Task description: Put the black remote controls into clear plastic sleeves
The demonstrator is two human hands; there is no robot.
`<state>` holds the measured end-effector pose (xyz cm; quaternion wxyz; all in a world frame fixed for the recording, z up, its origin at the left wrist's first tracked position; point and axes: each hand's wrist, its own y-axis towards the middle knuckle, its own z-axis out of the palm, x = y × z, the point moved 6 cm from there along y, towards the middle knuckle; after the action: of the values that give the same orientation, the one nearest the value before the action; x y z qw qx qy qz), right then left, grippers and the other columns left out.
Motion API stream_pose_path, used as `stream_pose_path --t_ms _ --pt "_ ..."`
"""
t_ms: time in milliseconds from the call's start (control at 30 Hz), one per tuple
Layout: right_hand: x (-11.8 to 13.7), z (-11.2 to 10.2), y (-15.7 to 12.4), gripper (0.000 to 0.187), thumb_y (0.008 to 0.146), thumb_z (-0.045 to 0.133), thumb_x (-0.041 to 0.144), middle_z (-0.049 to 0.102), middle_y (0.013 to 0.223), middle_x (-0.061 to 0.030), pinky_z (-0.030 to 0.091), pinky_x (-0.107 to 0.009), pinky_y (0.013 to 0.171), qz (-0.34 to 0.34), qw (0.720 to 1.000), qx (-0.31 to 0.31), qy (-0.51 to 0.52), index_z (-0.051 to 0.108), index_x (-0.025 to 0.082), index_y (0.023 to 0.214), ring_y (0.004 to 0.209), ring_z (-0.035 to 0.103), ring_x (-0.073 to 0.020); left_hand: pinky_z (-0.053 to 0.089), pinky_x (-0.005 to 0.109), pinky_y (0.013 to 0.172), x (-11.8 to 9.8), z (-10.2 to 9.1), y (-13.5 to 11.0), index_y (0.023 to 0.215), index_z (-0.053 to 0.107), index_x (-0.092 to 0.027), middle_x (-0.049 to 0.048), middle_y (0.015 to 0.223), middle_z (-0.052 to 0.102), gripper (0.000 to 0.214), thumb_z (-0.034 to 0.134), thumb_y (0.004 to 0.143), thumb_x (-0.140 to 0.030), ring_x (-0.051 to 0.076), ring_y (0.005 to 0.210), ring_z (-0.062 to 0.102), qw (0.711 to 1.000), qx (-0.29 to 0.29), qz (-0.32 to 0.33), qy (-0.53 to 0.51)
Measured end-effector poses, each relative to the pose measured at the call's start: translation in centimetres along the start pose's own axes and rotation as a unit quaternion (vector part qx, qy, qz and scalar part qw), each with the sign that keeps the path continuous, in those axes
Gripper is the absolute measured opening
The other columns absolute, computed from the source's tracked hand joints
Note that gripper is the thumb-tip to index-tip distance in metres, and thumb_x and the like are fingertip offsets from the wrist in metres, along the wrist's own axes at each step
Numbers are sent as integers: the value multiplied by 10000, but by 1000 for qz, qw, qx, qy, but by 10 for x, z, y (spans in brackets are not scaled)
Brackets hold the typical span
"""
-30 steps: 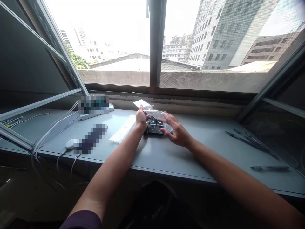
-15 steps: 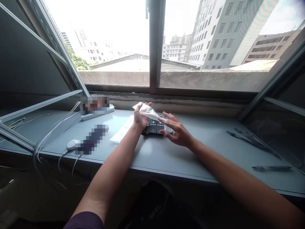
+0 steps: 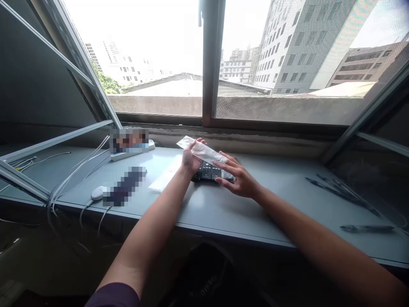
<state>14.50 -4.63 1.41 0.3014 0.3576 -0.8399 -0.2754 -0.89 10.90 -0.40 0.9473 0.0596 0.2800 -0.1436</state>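
Observation:
My left hand [image 3: 191,161] is closed on a long, thin white plastic sleeve [image 3: 206,152], with the thumb over it. The sleeve slants down to the right above the desk. Its lower end meets the fingers of my right hand [image 3: 238,175], which are stretched out and apart. Under the sleeve, several black remote controls [image 3: 207,171] lie side by side, partly hidden by both hands. A bit of clear plastic [image 3: 226,175] shows beside the remotes, under my right fingers. Left of my left wrist lie more flat white sleeves [image 3: 164,177].
A white power strip [image 3: 132,150], partly blurred out, stands at the back left. Nearer are a round white charger [image 3: 98,193], a blurred-out dark object [image 3: 124,187] and loose white cables [image 3: 68,172]. Dark pens [image 3: 367,228] lie at the right. A window borders the grey desk [image 3: 271,213].
The white sleeve has spread flatter and longer, its lower end now reaching over my right fingers. Both hands stay nearly in place, and the view has shifted slightly.

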Motion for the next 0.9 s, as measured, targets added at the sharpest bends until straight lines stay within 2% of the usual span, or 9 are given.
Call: stream_pose_path --t_ms 133,200,367,467,567,700,800,900 --pt "-5 2 -1 775 1054 738 451 491 1753 -123 399 -640 1328 41 999 10 9 425 327 1752 1680 360 -391 597 330 961 14 11 -7 1230 764 -166 113 1098 805 256 648 1004 -198 218 987 772 998 43 -28 46" --pt "-5 3 -1 772 1059 729 451 451 1782 -103 381 -641 1338 55 998 25 7 413 342 1755 1686 348 -389 609 325 935 15 12 -7 1215 766 -165 115 1071 801 236 640 1021 -216 216 971 771 998 42 -27 44" --pt "-6 4 -2 793 1061 723 472 440 1789 -87 313 -679 1360 61 997 44 -1 382 361 1769 1711 282 -394 614 302 907 1 -4 3 1183 752 -167 71 921 750 235 560 1081 -257 169 836 737 999 -42 29 -7" --pt "-7 6 -3 820 1070 713 478 430 1794 -82 279 -703 1364 58 997 54 -3 326 378 1786 1721 250 -391 616 287 902 -6 -9 4 1156 738 -165 62 913 734 255 565 1103 -344 162 836 741 997 -63 48 -13" --pt "-7 7 -4 871 1062 723 492 414 1803 -86 290 -718 1351 69 996 56 2 271 388 1799 1721 249 -395 630 314 940 1 -2 -3 1187 730 -149 100 1008 766 283 695 1043 -390 195 920 775 999 -33 14 -5" --pt "-2 3 -1 873 1062 726 470 333 1840 -100 337 -660 1353 43 998 28 24 277 358 1802 1720 259 -381 647 355 930 23 13 -14 1233 733 -157 136 1093 794 325 808 950 -298 246 1002 800 997 33 -60 25" --pt "0 1 1 793 1067 722 432 430 1795 -90 339 -659 1357 20 999 23 23 368 351 1772 1722 254 -375 636 310 867 27 14 -13 1136 742 -149 98 989 795 225 787 918 -181 207 904 797 997 34 -52 38" --pt "-2 1 1 729 1062 727 424 568 1696 -100 345 -701 1341 17 1000 21 -3 455 334 1732 1708 291 -393 621 281 846 21 6 -7 1100 735 -152 60 911 786 212 774 892 -128 172 826 783 999 -12 -27 18"
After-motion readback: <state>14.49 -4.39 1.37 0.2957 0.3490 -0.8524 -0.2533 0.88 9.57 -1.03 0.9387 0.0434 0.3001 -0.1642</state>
